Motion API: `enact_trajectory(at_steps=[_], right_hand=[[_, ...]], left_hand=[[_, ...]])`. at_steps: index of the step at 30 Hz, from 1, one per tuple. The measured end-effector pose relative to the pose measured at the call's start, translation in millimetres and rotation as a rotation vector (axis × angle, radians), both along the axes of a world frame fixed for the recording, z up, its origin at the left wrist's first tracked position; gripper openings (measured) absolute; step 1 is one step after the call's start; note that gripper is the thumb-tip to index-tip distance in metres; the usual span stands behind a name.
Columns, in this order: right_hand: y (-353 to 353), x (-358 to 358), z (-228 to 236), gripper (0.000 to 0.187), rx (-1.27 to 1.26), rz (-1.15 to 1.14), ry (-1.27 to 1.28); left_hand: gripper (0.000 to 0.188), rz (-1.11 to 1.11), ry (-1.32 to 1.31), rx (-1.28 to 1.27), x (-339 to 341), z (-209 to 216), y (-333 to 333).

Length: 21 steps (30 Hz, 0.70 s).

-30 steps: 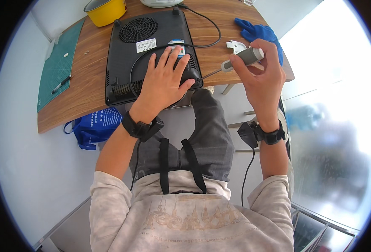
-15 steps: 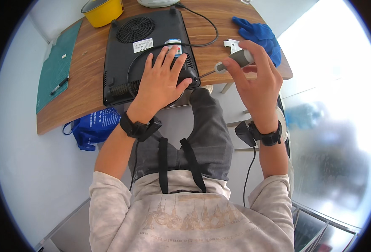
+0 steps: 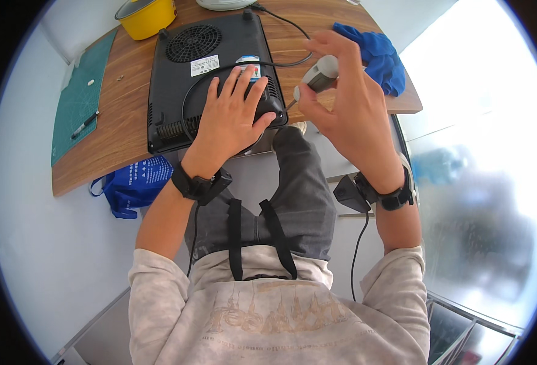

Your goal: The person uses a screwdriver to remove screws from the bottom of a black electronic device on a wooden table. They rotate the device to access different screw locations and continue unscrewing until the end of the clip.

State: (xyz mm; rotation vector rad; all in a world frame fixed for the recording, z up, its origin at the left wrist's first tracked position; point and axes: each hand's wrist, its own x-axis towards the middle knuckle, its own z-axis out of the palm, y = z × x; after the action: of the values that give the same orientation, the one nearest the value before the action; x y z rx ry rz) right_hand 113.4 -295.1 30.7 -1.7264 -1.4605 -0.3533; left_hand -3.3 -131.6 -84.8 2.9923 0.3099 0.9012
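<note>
A black induction cooker (image 3: 172,91) lies upside down on the wooden table (image 3: 121,115), its round fan grille (image 3: 194,44) and labels facing up. My left hand (image 3: 227,118) rests flat on its near right part, fingers spread, pressing over the black power cord (image 3: 290,63). Between the thumb and fingers of my right hand (image 3: 356,112) is a screwdriver (image 3: 321,74) with a grey handle. Its shaft slants down to the cooker's near right corner, beside my left thumb. Whether the tip sits in a screw is too small to tell.
On the left lies a green cutting mat (image 3: 74,91) with a black marker (image 3: 85,125). A yellow pot (image 3: 147,21) stands at the far left, a blue cloth (image 3: 378,64) on the right. Below the table's front edge is a blue bag (image 3: 136,182).
My right hand has swung up and left, tilting the screwdriver more upright, its tip end staying near the corner. The white piece by the cloth is now hidden. My left hand keeps its place.
</note>
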Motion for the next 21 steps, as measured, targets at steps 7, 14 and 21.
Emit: enact_trajectory(at_steps=[7,14,21], right_hand=[[8.8,7.7,10.7,0.039,-0.114,-0.148,-0.313],[9.1,5.9,14.2,0.042,-0.074,0.083,-0.039],[13.4,5.4,11.2,0.044,-0.059,0.138,-0.165]], left_hand=[[0.061,-0.007,-0.001,0.004,2.1,-2.2,1.2],[0.06,-0.007,0.0,0.003,0.0,0.2,0.0],[0.061,-0.018,-0.022,0.007,1.4,-2.5,0.9]])
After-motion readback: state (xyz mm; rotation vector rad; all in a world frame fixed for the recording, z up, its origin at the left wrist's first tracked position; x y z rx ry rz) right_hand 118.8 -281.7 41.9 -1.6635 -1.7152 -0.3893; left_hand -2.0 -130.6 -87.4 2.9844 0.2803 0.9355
